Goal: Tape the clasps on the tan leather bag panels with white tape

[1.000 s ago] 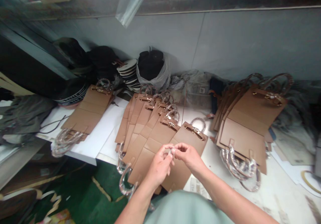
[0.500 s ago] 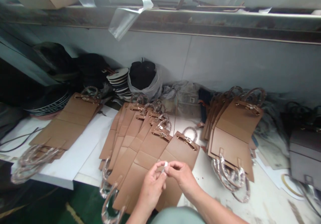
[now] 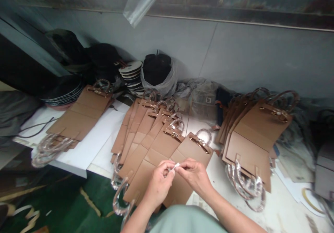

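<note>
My left hand (image 3: 159, 182) and my right hand (image 3: 195, 176) meet at the fingertips, both pinching a small white strip (image 3: 176, 165). What the strip is made of is too small to make out. Beneath them, brown bag panels (image 3: 159, 153) lie fanned over one another, with metal fittings and plastic-wrapped handles at their ends. The nearest one (image 3: 182, 151) is partly covered by my hands.
More brown panels lie stacked at right (image 3: 247, 153) and left (image 3: 80, 116). Along the wall stand ribbon reels (image 3: 130, 74) and a plastic bag of black material (image 3: 158, 71). A metal ledge (image 3: 208, 6) crosses above, with clear film (image 3: 142, 5) hanging off it.
The camera view has tilted down and turned slightly left, showing more green floor. Both hands keep their pinch on the white strip, which is now turned at a different angle.
</note>
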A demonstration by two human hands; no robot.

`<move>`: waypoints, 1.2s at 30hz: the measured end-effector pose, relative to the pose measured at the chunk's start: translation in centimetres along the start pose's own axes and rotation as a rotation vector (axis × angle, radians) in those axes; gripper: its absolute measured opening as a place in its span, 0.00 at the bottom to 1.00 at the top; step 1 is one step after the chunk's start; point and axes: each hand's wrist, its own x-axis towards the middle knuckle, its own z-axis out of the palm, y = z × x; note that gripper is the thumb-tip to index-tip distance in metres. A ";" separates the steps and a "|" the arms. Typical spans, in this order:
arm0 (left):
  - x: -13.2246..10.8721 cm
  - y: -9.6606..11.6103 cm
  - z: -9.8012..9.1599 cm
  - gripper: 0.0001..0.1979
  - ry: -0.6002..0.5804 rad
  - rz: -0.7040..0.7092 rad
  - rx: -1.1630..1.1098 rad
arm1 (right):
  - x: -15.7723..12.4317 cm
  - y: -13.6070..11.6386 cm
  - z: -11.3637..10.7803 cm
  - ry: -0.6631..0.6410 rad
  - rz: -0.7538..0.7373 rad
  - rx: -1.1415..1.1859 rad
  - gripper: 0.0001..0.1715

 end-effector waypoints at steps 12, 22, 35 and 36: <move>1.3 1.8 -1.3 0.10 -0.101 0.240 0.386 | 2.8 -1.4 -2.1 -0.296 -0.193 -0.085 0.07; 2.5 1.5 -2.6 0.10 -0.046 0.193 0.297 | 4.6 -1.4 -1.3 -0.302 -0.176 -0.176 0.07; 4.5 -5.4 -0.9 0.19 0.010 -0.427 -0.584 | 10.4 -0.9 -1.8 -0.388 -0.153 -0.285 0.11; 4.3 -5.9 -0.9 0.20 -0.003 -0.442 -0.597 | 11.7 0.0 -1.8 -0.366 -0.128 -0.289 0.12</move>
